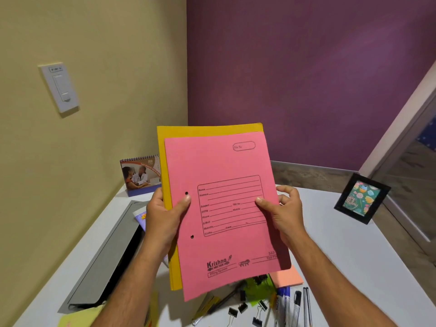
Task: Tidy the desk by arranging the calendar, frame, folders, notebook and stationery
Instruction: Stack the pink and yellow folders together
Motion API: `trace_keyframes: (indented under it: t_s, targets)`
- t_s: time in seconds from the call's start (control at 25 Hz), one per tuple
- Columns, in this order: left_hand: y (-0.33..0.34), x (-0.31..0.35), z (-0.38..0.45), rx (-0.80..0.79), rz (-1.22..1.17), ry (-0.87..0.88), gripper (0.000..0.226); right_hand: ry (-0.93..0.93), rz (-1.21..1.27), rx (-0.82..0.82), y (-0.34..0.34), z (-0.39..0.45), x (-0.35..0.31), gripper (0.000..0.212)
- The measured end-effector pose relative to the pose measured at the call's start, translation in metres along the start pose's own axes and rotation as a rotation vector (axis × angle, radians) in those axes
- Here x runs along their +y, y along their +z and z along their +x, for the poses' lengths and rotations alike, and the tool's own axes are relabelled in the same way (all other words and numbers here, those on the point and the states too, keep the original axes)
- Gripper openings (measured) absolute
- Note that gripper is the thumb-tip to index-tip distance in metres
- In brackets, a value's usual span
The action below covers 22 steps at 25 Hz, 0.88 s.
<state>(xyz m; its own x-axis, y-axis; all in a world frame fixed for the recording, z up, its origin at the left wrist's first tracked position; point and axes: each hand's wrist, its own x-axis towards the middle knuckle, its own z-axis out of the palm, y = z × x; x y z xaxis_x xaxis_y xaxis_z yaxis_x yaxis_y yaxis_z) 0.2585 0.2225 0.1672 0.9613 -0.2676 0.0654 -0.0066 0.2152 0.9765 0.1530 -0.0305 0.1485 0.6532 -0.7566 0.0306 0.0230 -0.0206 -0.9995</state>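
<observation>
A smooth white desk (330,244) spreads beneath both hands, its left side cut by a long grey metal cable hatch (103,260) with the lid raised. Held up above it are two flat card folders, stacked: a matte pink folder (226,208) in front, printed with a ruled form and punched with two holes, and a yellow folder (165,161) behind, showing along the top and left edges. The left hand (162,218) grips the stack's left edge, thumb pressed on the pink face beside the upper hole, fingers curled behind. The right hand (283,213) pinches the right edge, thumb on the form box, fingers loosely bent behind. Beyond the left fingers stands a spiral-bound desk calendar (141,175); well right of the right fingers leans a black-rimmed picture frame (362,199). Below the folders lie peach sticky notes (287,277), several markers (286,305) and black binder clips (243,308).
</observation>
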Motion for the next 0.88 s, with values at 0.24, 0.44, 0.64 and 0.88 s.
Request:
trace_keyframes:
  t_s: [0.24,0.44,0.64,0.88]
  targets:
    - [0.005,-0.005,0.002,0.037,0.013,0.015,0.011,0.048,0.031,-0.011,-0.002,-0.004,0.008,0.038]
    - [0.010,-0.009,0.003,0.073,0.034,0.005,0.011,0.165,0.125,-0.204,-0.012,-0.009,0.003,0.023]
    - [0.017,-0.014,0.004,0.110,-0.011,-0.053,0.022,0.296,0.176,-0.503,-0.045,-0.009,0.011,0.039]
    - [0.036,-0.021,0.009,0.017,-0.013,-0.089,0.022,0.345,0.215,-0.541,-0.075,-0.015,0.030,0.060]
